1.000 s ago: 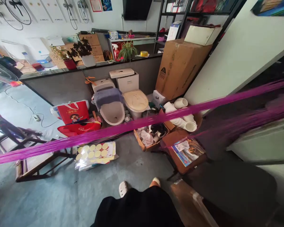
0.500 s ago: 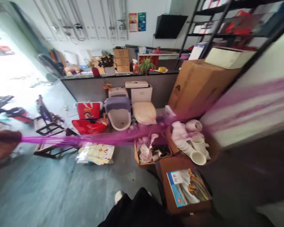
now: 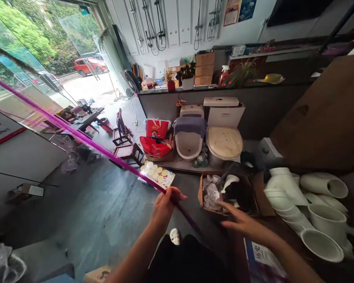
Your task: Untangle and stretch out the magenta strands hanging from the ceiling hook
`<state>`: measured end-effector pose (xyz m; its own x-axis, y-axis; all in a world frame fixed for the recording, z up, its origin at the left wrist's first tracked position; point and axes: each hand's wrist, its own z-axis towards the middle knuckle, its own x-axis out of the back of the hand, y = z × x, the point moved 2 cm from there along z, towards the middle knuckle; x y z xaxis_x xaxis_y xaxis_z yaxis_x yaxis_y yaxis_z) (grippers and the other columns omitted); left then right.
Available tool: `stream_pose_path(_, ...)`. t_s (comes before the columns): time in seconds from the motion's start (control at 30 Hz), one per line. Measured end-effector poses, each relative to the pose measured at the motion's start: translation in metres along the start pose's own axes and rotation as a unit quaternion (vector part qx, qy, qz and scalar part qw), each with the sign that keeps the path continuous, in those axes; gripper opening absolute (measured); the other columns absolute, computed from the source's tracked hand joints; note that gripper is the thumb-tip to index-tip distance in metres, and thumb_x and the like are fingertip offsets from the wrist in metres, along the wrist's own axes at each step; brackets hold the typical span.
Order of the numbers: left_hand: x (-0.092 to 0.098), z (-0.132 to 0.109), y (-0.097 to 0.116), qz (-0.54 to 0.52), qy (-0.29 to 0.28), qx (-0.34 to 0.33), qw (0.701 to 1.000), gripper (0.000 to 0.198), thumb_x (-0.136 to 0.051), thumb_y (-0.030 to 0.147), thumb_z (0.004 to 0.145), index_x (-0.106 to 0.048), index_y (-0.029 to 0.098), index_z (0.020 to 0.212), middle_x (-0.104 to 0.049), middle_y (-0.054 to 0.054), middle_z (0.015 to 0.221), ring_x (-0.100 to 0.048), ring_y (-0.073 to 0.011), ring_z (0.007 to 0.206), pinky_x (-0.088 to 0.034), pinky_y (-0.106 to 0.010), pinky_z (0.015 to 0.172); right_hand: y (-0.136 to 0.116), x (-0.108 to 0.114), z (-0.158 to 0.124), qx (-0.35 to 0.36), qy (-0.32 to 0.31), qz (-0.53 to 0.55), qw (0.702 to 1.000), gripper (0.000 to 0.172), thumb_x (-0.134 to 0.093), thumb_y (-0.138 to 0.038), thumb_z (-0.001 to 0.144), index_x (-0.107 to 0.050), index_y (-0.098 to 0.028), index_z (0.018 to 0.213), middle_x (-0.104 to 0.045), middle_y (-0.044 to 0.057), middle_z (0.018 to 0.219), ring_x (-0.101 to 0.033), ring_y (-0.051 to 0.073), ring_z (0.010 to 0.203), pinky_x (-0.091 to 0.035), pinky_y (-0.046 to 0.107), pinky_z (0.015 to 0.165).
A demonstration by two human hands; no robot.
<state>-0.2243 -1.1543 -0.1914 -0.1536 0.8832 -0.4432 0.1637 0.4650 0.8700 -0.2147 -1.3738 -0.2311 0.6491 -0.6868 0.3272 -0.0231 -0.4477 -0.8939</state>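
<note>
My left hand (image 3: 164, 205) is closed round a bundle of shiny magenta strands (image 3: 85, 138). The bundle stretches taut from that hand up and away to the upper left edge of the view, with a short end trailing down past my legs. Held out a little to the right, my right hand (image 3: 238, 221) has its fingers spread and holds nothing. It hovers just in front of an open cardboard box (image 3: 205, 204) of crumpled paper and fittings on the floor.
Two toilets (image 3: 224, 137) stand against a grey counter. White pipe fittings (image 3: 315, 204) lie at the right by a big brown carton (image 3: 327, 114). A red bag (image 3: 156, 137), a sheet of round stickers (image 3: 157, 173), wooden chairs (image 3: 122, 137) and a glass shopfront (image 3: 32, 59) lie left.
The view has swung left toward the shopfront. Both hands have come into view, and the magenta bundle now runs from my left hand up to the left instead of across the picture.
</note>
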Motion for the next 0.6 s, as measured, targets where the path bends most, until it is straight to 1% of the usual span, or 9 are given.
stream_pose_path(0.07,-0.002,-0.009,0.0,0.088,-0.002,-0.019,0.996,0.029,-0.053,0.042,0.073,-0.062,0.015,0.071,-0.064,-0.004,0.064,-0.058,-0.019,0.07,-0.041,-0.031,0.074,-0.019,-0.029,0.029,0.062,-0.062,0.081,0.993,0.067,-0.065,-0.041,0.065,-0.04,-0.019,0.124,-0.041,0.009,0.129,-0.035,0.024,0.118,-0.025,0.039,0.1)
stream_pose_path(0.13,-0.001,-0.013,0.009,0.202,0.017,-0.059,0.977,0.028,-0.05,0.04,0.076,-0.064,0.016,0.07,-0.064,-0.004,0.066,-0.056,-0.0177,0.07,-0.04,-0.028,0.071,-0.042,-0.058,0.059,0.124,-0.135,0.201,0.962,0.06,-0.07,-0.041,0.058,-0.051,-0.018,0.11,-0.055,0.005,0.106,-0.05,0.019,0.097,-0.036,0.033,0.088)
stream_pose_path(0.17,-0.001,-0.014,0.015,0.249,0.029,-0.075,0.965,0.028,-0.049,0.037,0.077,-0.065,0.016,0.069,-0.064,-0.003,0.067,-0.055,-0.017,0.069,-0.04,-0.027,0.069,-0.051,-0.069,0.07,0.127,-0.138,0.254,0.949,0.049,-0.068,-0.043,0.06,-0.056,-0.016,0.099,-0.058,0.003,0.089,-0.053,0.015,0.081,-0.041,0.03,0.077)
stream_pose_path(0.2,-0.002,-0.013,0.021,0.283,0.036,-0.083,0.955,0.028,-0.048,0.035,0.078,-0.065,0.016,0.067,-0.064,-0.003,0.067,-0.054,-0.0166,0.068,-0.039,-0.026,0.068,-0.059,-0.077,0.078,0.124,-0.134,0.29,0.939,0.04,-0.064,-0.045,0.063,-0.058,-0.015,0.089,-0.056,-0.001,0.072,-0.051,0.011,0.065,-0.041,0.027,0.065)
stream_pose_path(0.27,-0.003,-0.009,0.034,0.298,0.037,-0.077,0.951,0.03,-0.045,0.03,0.08,-0.066,0.015,0.064,-0.065,-0.004,0.067,-0.054,-0.016,0.068,-0.039,-0.025,0.069,-0.064,-0.083,0.082,0.111,-0.101,0.301,0.942,0.034,-0.055,-0.047,0.072,-0.057,-0.014,0.076,-0.044,-0.006,0.051,-0.038,0.006,0.046,-0.032,0.022,0.049)
stream_pose_path(0.37,0.0,0.002,0.055,0.186,0.053,-0.043,0.98,0.037,-0.038,0.025,0.083,-0.063,0.014,0.059,-0.065,-0.005,0.061,-0.057,-0.016,0.065,-0.041,-0.028,0.072,-0.048,-0.07,0.062,0.102,-0.074,0.235,0.964,0.037,-0.045,-0.049,0.078,-0.057,-0.014,0.073,-0.035,-0.007,0.046,-0.031,0.006,0.043,-0.024,0.021,0.044)
stream_pose_path(0.47,0.006,0.015,0.076,0.035,0.085,0.013,0.996,0.042,-0.03,0.022,0.086,-0.057,0.014,0.056,-0.064,-0.006,0.057,-0.061,-0.0177,0.063,-0.045,-0.033,0.071,-0.004,-0.042,0.027,0.063,-0.056,0.196,0.977,0.041,-0.044,-0.052,0.078,-0.056,-0.013,0.074,-0.037,-0.006,0.049,-0.033,0.006,0.046,-0.023,0.022,0.046)
stream_pose_path(0.53,0.009,0.02,0.087,-0.012,0.09,0.041,0.995,0.043,-0.027,0.02,0.087,-0.055,0.013,0.054,-0.063,-0.007,0.056,-0.061,-0.0179,0.062,-0.046,-0.034,0.071,0.029,-0.024,0.004,0.004,-0.07,0.211,0.975,0.042,-0.046,-0.054,0.075,-0.055,-0.013,0.07,-0.037,-0.005,0.051,-0.033,0.006,0.046,-0.024,0.022,0.046)
stream_pose_path(0.6,0.008,0.018,0.093,-0.028,0.085,0.055,0.994,0.044,-0.027,0.019,0.087,-0.054,0.012,0.054,-0.063,-0.008,0.056,-0.062,-0.0172,0.06,-0.047,-0.034,0.07,0.047,-0.014,-0.008,-0.061,-0.14,0.236,0.96,0.039,-0.056,-0.052,0.067,-0.056,-0.013,0.073,-0.043,-0.004,0.057,-0.039,0.007,0.049,-0.029,0.022,0.05)
